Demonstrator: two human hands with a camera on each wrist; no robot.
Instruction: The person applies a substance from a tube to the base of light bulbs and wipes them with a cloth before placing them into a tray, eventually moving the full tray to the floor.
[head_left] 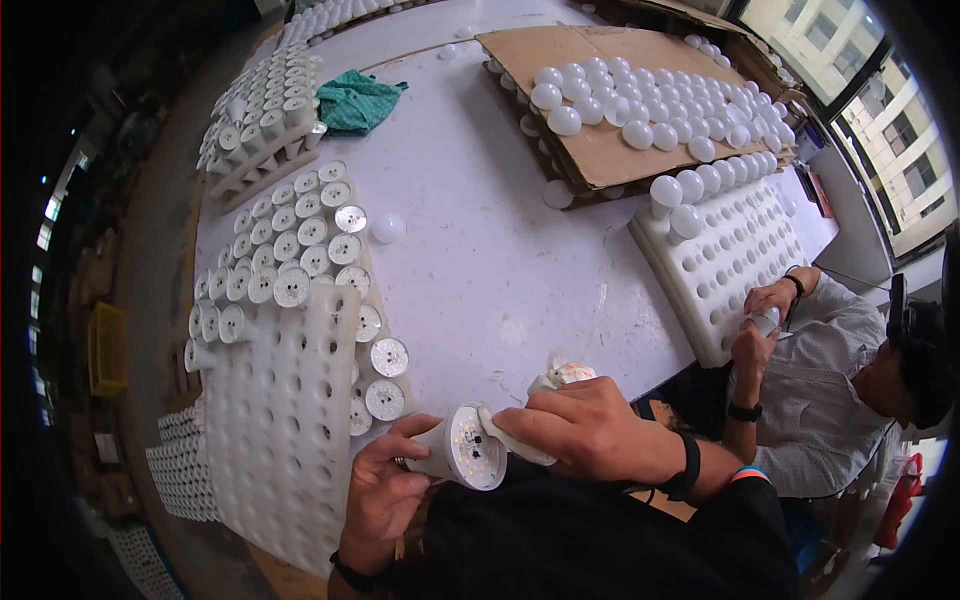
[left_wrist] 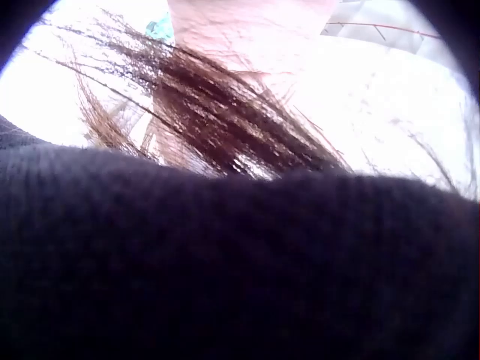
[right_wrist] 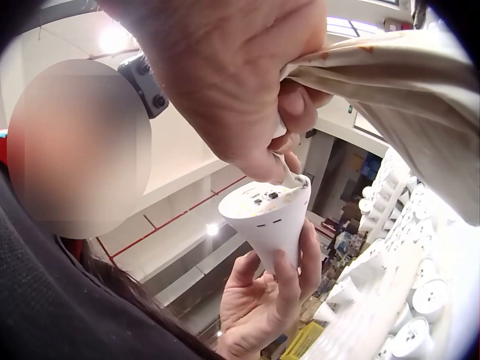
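Observation:
My left hand [head_left: 385,490] grips a white cone-shaped LED bulb base [head_left: 470,452] by its narrow end, with its round LED board facing up and to the right. Bunched in my right hand [head_left: 605,435] is a stained whitish cloth [right_wrist: 397,90]. Its tip, pinched at the fingertips, lies against the rim of the bulb base. From the right wrist view, small dark parts show on the board, and left-hand fingers [right_wrist: 289,281] wrap the cone from below. Dark fabric [left_wrist: 240,262] and strands of hair [left_wrist: 225,120] fill much of the left wrist view, hiding the left hand's grip.
Rows of bulb bases [head_left: 285,245] stand left beside a holed white foam tray [head_left: 275,400]. A green cloth [head_left: 360,102] lies behind them. White bulb domes [head_left: 637,134] cover cardboard [head_left: 540,50] at the back. Another person [head_left: 830,380] works at a foam tray [head_left: 715,270] on the right.

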